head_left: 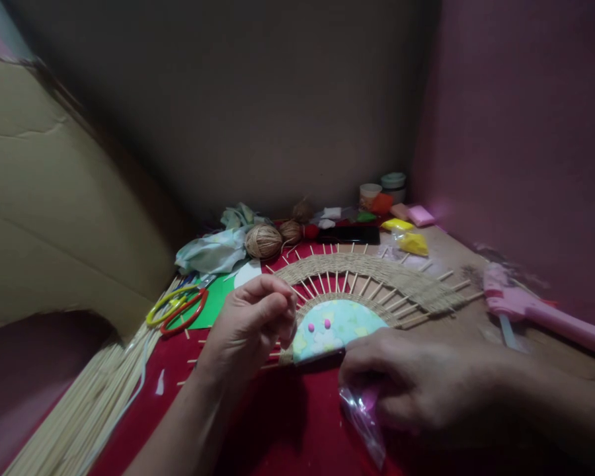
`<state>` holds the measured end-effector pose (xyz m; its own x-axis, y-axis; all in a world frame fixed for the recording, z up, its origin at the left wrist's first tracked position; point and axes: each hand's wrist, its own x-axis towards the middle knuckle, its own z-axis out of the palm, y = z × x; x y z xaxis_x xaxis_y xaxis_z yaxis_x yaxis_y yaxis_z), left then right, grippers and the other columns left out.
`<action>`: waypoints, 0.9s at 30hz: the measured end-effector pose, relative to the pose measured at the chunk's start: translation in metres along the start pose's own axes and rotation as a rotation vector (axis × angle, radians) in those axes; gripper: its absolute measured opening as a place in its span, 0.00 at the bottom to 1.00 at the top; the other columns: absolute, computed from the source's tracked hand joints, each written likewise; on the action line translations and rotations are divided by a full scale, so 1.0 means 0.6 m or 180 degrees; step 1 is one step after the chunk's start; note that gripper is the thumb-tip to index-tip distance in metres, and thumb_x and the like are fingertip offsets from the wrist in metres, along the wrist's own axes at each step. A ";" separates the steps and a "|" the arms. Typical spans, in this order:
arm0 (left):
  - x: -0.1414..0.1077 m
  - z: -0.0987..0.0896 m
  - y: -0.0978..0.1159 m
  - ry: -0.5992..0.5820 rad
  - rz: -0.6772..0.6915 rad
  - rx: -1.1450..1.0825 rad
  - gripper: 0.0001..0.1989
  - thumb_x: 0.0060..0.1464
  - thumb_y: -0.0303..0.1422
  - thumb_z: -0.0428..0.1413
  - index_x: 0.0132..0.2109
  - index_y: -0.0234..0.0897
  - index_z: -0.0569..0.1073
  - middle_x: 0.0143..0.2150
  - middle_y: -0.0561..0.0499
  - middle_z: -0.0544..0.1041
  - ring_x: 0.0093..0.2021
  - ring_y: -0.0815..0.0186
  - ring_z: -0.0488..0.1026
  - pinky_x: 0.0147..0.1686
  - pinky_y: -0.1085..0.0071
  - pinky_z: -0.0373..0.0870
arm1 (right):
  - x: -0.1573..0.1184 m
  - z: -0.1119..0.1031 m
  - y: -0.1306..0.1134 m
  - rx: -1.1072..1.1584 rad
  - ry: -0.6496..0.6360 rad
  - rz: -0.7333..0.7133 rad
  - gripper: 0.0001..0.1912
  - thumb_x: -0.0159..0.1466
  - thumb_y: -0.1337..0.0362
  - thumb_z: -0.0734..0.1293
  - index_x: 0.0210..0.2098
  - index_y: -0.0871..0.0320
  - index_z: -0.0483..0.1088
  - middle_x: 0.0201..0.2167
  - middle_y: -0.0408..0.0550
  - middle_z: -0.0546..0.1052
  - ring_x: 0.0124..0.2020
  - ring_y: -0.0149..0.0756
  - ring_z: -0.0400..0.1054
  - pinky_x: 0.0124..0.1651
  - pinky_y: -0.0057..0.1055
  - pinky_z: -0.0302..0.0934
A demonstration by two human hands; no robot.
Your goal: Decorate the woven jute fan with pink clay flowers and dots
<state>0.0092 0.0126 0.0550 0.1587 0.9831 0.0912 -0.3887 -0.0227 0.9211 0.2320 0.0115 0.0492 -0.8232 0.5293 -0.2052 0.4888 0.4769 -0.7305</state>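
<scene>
A half-round fan [371,270] of thin wooden sticks woven with twine lies on the red cloth and cardboard. Its inner half-circle is covered with light blue printed fabric [357,317], on which sit two small pink balls [328,324]. My left hand [252,320] hovers over the fan's left side, thumb and fingers pinched together; whatever they hold, if anything, is hidden. In front of the fabric's right corner, my right hand [416,380] is closed on a clear plastic bag [361,423] with something pink, clay-like inside.
Scissors [183,311] with yellow and orange handles rest on green sheets at left, beside bundled sticks [89,410]. Twine balls [263,241], a dark phone [350,235] and yellow packets [413,244] line the back. A pink glue gun [540,307] lies right, near the wall.
</scene>
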 end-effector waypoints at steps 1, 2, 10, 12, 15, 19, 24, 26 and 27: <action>0.000 0.000 -0.001 0.0018 -0.0048 0.0012 0.09 0.41 0.32 0.67 0.28 0.33 0.75 0.19 0.55 0.73 0.15 0.75 0.67 0.14 0.82 0.64 | 0.000 0.000 -0.001 0.0001 -0.0019 0.0009 0.15 0.51 0.69 0.64 0.39 0.56 0.72 0.36 0.46 0.75 0.35 0.36 0.66 0.34 0.27 0.58; 0.000 0.000 -0.001 0.0015 -0.0128 0.0026 0.08 0.43 0.32 0.66 0.30 0.32 0.76 0.20 0.55 0.73 0.16 0.75 0.68 0.14 0.82 0.65 | 0.001 -0.001 -0.002 0.0002 -0.0023 0.0006 0.15 0.51 0.69 0.64 0.39 0.57 0.72 0.36 0.46 0.75 0.35 0.36 0.66 0.34 0.26 0.58; -0.005 0.005 -0.001 -0.0325 -0.0371 -0.0068 0.06 0.48 0.28 0.63 0.36 0.31 0.77 0.26 0.50 0.77 0.21 0.70 0.74 0.17 0.78 0.72 | 0.003 -0.004 -0.009 -0.0046 -0.0043 -0.0034 0.16 0.49 0.72 0.63 0.37 0.58 0.72 0.34 0.46 0.75 0.31 0.33 0.66 0.30 0.24 0.57; -0.005 0.001 -0.001 -0.0309 -0.0253 -0.0046 0.06 0.47 0.31 0.63 0.31 0.32 0.76 0.22 0.53 0.75 0.16 0.72 0.70 0.12 0.80 0.68 | 0.003 -0.005 -0.011 -0.0049 -0.0053 -0.0071 0.16 0.49 0.72 0.64 0.37 0.58 0.73 0.34 0.45 0.75 0.31 0.33 0.66 0.30 0.24 0.57; -0.004 -0.004 0.000 -0.0172 -0.0030 -0.0031 0.08 0.40 0.30 0.66 0.27 0.34 0.74 0.18 0.56 0.71 0.14 0.76 0.65 0.11 0.82 0.64 | 0.002 -0.006 -0.013 -0.0066 -0.0024 -0.0078 0.16 0.50 0.74 0.64 0.38 0.58 0.73 0.34 0.46 0.75 0.32 0.33 0.66 0.30 0.24 0.57; -0.004 0.002 0.003 -0.0134 -0.0142 -0.0049 0.07 0.41 0.28 0.66 0.30 0.33 0.77 0.23 0.52 0.76 0.19 0.72 0.72 0.15 0.80 0.69 | 0.002 -0.005 -0.012 -0.0069 -0.0058 -0.0089 0.16 0.49 0.74 0.64 0.38 0.58 0.73 0.33 0.46 0.75 0.31 0.33 0.66 0.30 0.24 0.57; -0.006 0.010 0.002 -0.0324 -0.0369 -0.0119 0.06 0.47 0.28 0.63 0.35 0.32 0.78 0.26 0.51 0.77 0.20 0.70 0.74 0.15 0.79 0.72 | 0.002 -0.001 -0.004 -0.0052 -0.0055 0.0012 0.16 0.50 0.71 0.64 0.38 0.56 0.72 0.36 0.46 0.76 0.34 0.35 0.67 0.34 0.26 0.58; -0.006 0.006 -0.002 -0.0382 -0.0505 -0.0011 0.06 0.49 0.32 0.62 0.33 0.33 0.77 0.22 0.53 0.75 0.15 0.72 0.71 0.11 0.79 0.68 | 0.001 -0.001 -0.004 -0.0056 -0.0059 0.0040 0.16 0.51 0.70 0.64 0.39 0.56 0.72 0.37 0.46 0.76 0.36 0.36 0.67 0.35 0.27 0.59; -0.006 0.003 -0.004 -0.0355 -0.0541 0.0070 0.08 0.50 0.35 0.61 0.31 0.33 0.77 0.20 0.53 0.74 0.13 0.72 0.69 0.09 0.80 0.65 | 0.000 -0.002 -0.004 -0.0061 -0.0069 0.0042 0.16 0.51 0.70 0.64 0.39 0.56 0.72 0.37 0.46 0.76 0.36 0.36 0.67 0.35 0.27 0.59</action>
<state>0.0111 0.0089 0.0533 0.3205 0.9469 -0.0261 -0.3282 0.1368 0.9347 0.2311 0.0114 0.0518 -0.8226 0.5204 -0.2291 0.5050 0.4835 -0.7150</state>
